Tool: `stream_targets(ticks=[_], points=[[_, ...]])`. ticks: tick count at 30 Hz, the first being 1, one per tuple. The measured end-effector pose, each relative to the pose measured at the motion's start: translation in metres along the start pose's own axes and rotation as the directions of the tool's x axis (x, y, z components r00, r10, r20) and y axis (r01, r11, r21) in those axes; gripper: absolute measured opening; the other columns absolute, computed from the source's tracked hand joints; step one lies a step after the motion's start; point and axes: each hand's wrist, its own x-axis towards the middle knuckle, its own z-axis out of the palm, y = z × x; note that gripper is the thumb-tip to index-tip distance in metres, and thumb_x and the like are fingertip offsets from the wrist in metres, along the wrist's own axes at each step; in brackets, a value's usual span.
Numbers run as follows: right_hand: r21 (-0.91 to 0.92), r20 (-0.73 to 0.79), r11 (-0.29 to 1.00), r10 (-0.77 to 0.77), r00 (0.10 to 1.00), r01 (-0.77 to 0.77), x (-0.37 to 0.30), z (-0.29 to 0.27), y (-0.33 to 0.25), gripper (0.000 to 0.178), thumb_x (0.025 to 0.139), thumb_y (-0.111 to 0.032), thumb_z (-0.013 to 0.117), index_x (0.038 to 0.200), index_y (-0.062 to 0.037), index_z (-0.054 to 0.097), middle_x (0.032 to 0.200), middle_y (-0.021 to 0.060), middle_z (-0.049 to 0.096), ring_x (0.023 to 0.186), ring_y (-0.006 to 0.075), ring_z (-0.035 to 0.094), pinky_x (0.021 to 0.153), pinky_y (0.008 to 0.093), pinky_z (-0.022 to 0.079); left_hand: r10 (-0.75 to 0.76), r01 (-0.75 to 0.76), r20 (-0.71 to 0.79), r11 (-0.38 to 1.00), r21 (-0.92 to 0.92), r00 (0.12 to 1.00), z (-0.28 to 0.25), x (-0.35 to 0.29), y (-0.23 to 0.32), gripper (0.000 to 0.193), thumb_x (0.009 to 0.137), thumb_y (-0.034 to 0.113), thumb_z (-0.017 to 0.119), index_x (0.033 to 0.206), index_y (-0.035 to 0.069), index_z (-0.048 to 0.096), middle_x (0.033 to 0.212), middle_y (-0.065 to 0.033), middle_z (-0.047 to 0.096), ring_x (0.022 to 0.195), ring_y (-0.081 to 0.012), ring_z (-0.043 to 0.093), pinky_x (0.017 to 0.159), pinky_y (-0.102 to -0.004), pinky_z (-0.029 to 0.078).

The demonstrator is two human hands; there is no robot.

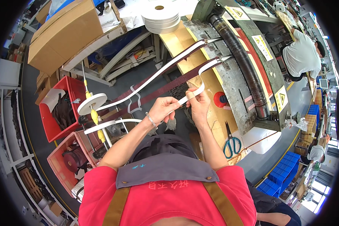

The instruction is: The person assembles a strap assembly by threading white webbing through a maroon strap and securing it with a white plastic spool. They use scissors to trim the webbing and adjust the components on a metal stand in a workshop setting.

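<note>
A white tape (202, 77) is pinched between the fingers of my left hand (165, 110) and my right hand (198, 107), the hands close together. From my right hand it curves up to a metal guide (224, 59) on the machine bed. Beyond my left hand, a length of white tape (115, 123) stretches left under my forearm; whether it is the same piece I cannot tell. A dark red strap (165, 88) passes behind my hands to the machine. Farther off, a second white tape (154, 77) lies along another dark red strap, running from a white reel (92, 104) into the machine.
A long dark roller (239, 64) crosses the machine at right. Teal-handled scissors (232, 145) lie on the wooden board by my right forearm. Stacked white tape rolls (160, 19) stand at the back. Red crates (64, 107) are at left. A person (302, 56) is at far right.
</note>
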Motion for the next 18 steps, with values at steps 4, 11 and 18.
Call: stream_targets(ticks=[4, 11, 18], points=[[0.007, -0.001, 1.0, -0.001, 1.0, 0.001, 0.0, -0.001, 0.001, 0.013, 0.078, -0.006, 0.061, 0.088, -0.001, 0.055, 0.066, -0.0013, 0.053, 0.05, 0.0018, 0.046, 0.043, 0.0152, 0.038, 0.02, -0.019, -0.031, 0.999, 0.032, 0.999, 0.004, 0.001, 0.003, 0.018, 0.085, 0.019, 0.053, 0.084, 0.001, 0.057, 0.049, -0.0002, 0.051, 0.035, -0.002, 0.043, 0.03, -0.0135, 0.029], [-0.022, 0.182, 1.0, 0.025, 0.983, -0.022, -0.004, -0.008, 0.015, 0.049, 0.086, -0.037, 0.046, 0.114, 0.0032, 0.05, 0.084, 0.007, 0.06, 0.079, 0.0117, 0.053, 0.071, 0.0255, 0.043, 0.073, -0.067, -0.126, 0.996, 0.05, 0.989, 0.005, -0.001, 0.004, 0.016, 0.084, 0.017, 0.053, 0.082, 0.002, 0.057, 0.048, 0.001, 0.048, 0.034, -0.001, 0.04, 0.03, -0.0139, 0.026], [-0.159, 0.247, 0.983, 0.129, 0.96, -0.091, -0.018, 0.01, 0.043, 0.029, 0.087, -0.023, 0.049, 0.097, 0.0006, 0.062, 0.073, -0.0011, 0.057, 0.069, 0.006, 0.048, 0.063, 0.0208, 0.039, 0.049, -0.025, -0.131, 0.983, 0.18, 0.99, -0.009, -0.005, -0.003, 0.018, 0.082, 0.019, 0.056, 0.087, 0.002, 0.059, 0.054, -0.0019, 0.053, 0.04, -0.0043, 0.045, 0.033, -0.0167, 0.031]])
